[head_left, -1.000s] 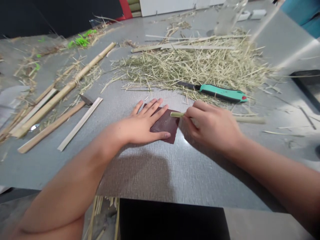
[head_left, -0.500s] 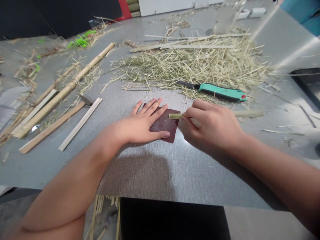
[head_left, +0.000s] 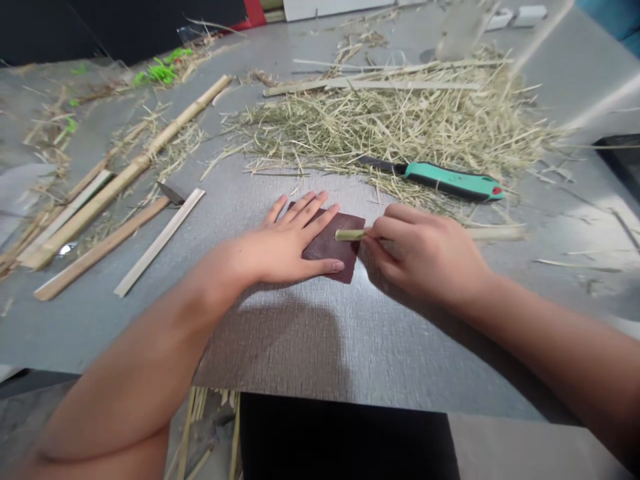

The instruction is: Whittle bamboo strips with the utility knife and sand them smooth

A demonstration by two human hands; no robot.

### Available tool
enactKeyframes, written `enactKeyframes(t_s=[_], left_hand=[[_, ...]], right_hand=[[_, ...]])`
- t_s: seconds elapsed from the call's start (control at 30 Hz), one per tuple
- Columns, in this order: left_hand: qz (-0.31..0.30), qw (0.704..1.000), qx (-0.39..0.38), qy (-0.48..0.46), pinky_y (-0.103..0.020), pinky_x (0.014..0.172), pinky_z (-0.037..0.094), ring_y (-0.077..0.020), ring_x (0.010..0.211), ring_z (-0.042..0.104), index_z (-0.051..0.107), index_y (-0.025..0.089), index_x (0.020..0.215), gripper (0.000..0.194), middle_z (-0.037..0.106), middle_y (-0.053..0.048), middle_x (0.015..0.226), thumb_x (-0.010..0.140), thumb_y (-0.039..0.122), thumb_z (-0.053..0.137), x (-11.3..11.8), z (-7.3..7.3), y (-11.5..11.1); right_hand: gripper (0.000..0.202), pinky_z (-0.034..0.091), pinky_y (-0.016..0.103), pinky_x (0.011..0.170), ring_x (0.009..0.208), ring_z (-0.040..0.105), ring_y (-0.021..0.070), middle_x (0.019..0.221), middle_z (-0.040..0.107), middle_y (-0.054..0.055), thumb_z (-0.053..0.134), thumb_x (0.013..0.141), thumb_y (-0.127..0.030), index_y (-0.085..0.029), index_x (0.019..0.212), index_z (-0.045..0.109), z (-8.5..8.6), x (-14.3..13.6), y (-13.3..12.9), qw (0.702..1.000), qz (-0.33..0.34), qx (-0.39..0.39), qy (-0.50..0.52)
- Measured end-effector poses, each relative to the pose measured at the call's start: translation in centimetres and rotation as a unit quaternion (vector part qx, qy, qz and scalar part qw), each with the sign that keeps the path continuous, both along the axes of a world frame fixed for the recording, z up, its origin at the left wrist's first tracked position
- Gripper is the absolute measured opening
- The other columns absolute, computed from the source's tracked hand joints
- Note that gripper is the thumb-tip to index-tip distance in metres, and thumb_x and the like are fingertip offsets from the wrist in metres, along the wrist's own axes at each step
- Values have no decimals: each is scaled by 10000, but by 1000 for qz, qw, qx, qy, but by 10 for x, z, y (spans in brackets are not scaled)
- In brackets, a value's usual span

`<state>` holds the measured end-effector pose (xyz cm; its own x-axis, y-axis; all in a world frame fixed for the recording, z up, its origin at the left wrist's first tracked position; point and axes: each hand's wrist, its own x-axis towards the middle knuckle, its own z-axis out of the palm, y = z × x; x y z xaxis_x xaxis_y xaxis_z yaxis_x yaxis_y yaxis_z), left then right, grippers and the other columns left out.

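My left hand (head_left: 293, 237) lies flat with spread fingers on a dark brown-red square of sandpaper (head_left: 333, 247), pressing it against the grey table (head_left: 280, 333). Pinched in my right hand (head_left: 420, 247) is a pale green bamboo strip (head_left: 350, 235). Its left end rests over the sandpaper near my left fingers, and its other end sticks out to the right behind my knuckles. My palm hides the strip's middle. Beyond my right hand lies a knife with a teal handle (head_left: 453, 181), its dark blade touching a heap of shavings.
Pale bamboo shavings (head_left: 400, 120) spread across the table's back, with longer strips on top. At left lie a bamboo pole (head_left: 145, 160), a wooden-handled hammer (head_left: 110, 247) and a flat bamboo slat (head_left: 160, 243). A clear container (head_left: 457, 30) stands at the back right.
The strip's tip has shifted slightly left over the sandpaper, nearer my left fingers. My left hand still presses the sheet. The whole view has shifted slightly.
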<state>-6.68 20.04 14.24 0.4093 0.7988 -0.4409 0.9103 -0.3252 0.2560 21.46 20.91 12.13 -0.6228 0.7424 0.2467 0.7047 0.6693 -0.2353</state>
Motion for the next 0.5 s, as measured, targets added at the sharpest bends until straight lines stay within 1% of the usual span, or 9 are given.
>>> enactKeyframes(t_s=[0.07,0.1,0.23,0.27,0.37,0.5], left_hand=[[2,1000,0,7,-637,1541,-145,-321,1935,-166,51,285,2020,1200,-187,-24,2054,1118,933,508,0,0,0],[2,1000,0,11,-636,1542,-143,-318,1936,-166,52,281,2020,1199,-189,-25,2054,1120,930,506,0,0,0],[-4,1000,6,-3,-646,1546,-123,-337,1941,-135,51,271,2020,1211,-164,-43,2060,1116,935,510,-1,-1,-1],[-5,1000,9,-6,-649,1545,-125,-341,1941,-133,56,275,2020,1213,-159,-43,2062,1113,939,513,-2,-2,-1],[-2,1000,11,-4,-650,1539,-145,-338,1939,-146,69,295,2020,1220,-166,-31,2061,1100,949,532,-3,-3,-1],[-1,1000,3,1,-631,1543,-142,-324,1939,-153,44,290,2020,1229,-173,-28,2059,1102,937,543,-2,-1,-1]], right_hand=[[310,324,347,726,796,562,168,989,715,94,586,1164,-331,-174,976,776,-1,0,0,1000,-26,8,3],[312,326,347,730,805,567,171,997,717,97,581,1168,-327,-174,976,773,-1,-1,0,1000,-28,10,1],[304,370,346,764,858,603,183,1034,735,105,564,1181,-326,-179,1024,779,-2,-1,-1,1000,20,9,0],[298,386,347,773,869,611,187,1043,737,107,568,1180,-329,-178,1034,779,-2,-2,-1,1000,18,9,5],[286,413,354,786,887,622,196,1063,732,119,570,1170,-316,-172,1019,765,-1,-2,0,1000,-14,18,15],[280,393,356,768,845,595,183,1026,718,99,560,1158,-290,-176,983,747,-2,-2,-3,999,17,34,6]])
